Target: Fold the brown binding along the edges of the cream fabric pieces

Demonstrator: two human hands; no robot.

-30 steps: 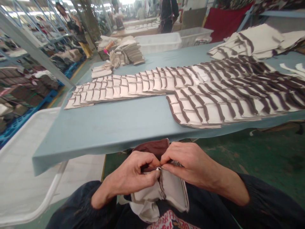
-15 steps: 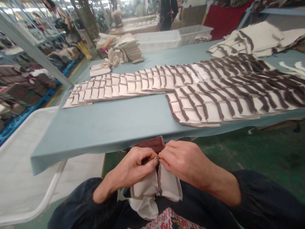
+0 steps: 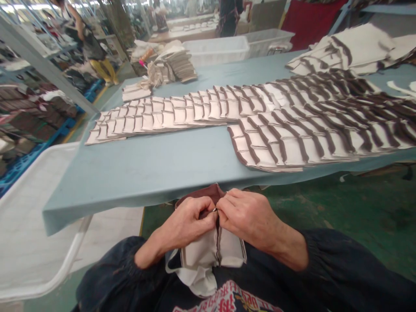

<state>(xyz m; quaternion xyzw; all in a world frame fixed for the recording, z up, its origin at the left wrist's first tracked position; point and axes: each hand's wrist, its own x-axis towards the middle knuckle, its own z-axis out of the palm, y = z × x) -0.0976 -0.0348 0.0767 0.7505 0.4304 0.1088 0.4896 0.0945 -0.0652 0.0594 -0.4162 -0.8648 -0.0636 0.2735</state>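
On a green floor (image 3: 325, 203) stands a pale-blue-topped desk (image 3: 136, 167), translucent plastic bins (image 3: 216, 51) beyond it, overlapping brown-edged cream fabric pieces (image 3: 273, 147) upon it. Before its near edge, the cream-and-maroon fabric bundle (image 3: 201, 251) looks light, soft, floppy, best held at its dark seam (image 3: 218, 247), which left hand (image 3: 182, 225) and right hand (image 3: 251, 216) pinch, nearly closed.

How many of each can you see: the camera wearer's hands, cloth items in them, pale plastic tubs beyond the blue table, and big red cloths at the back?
Hands: 2 (left hand, right hand)
Held cloth item: 1
Plastic tubs: 2 (left tub, right tub)
Red cloth: 1
Total: 6
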